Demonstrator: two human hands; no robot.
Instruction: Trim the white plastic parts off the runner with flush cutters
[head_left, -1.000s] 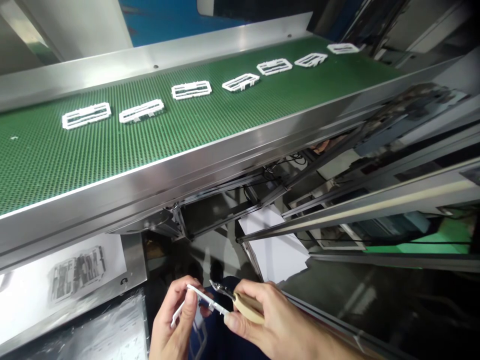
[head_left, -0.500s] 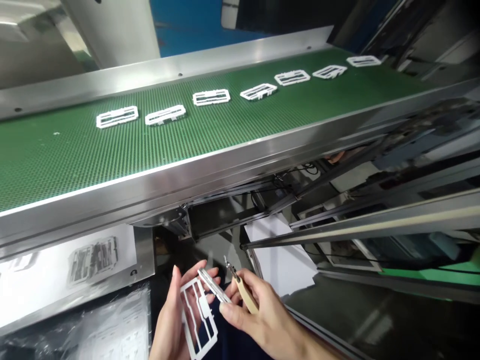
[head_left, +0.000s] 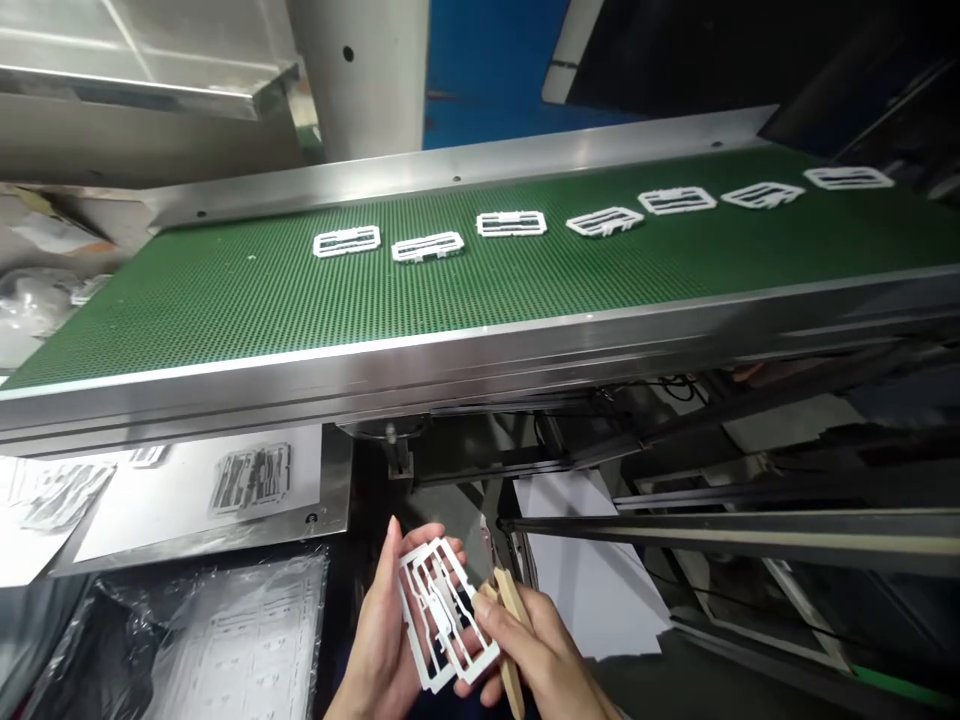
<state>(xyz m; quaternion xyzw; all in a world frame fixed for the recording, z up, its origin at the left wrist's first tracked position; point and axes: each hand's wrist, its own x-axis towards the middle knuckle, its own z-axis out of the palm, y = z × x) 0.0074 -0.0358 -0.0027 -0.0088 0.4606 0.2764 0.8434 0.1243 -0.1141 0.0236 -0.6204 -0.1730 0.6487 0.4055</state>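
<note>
My left hand (head_left: 386, 630) is curled under a white plastic frame (head_left: 411, 592) with thin inner bars, holding it from the left side. A second, similar white frame (head_left: 480, 668) lies overlapping it on the right. The thumb of my right hand (head_left: 544, 650) presses on the edge of that second frame. That same hand also grips nippers with beige handles (head_left: 511, 598), their metal jaws pointing up and away. Part of my right fingers is hidden behind the frames and the handles.
Several white frames (head_left: 511, 224) lie in a row on a green conveyor belt (head_left: 300, 310) with a metal edge. Below left, a stack of frames (head_left: 251, 478) rests on white paper, near a clear plastic bag (head_left: 247, 630). Metal rails (head_left: 712, 530) run at right.
My right hand has turned its frame from edge-on to flat over the left hand's frame. The view has swung left, so the belt and its frames appear further right.
</note>
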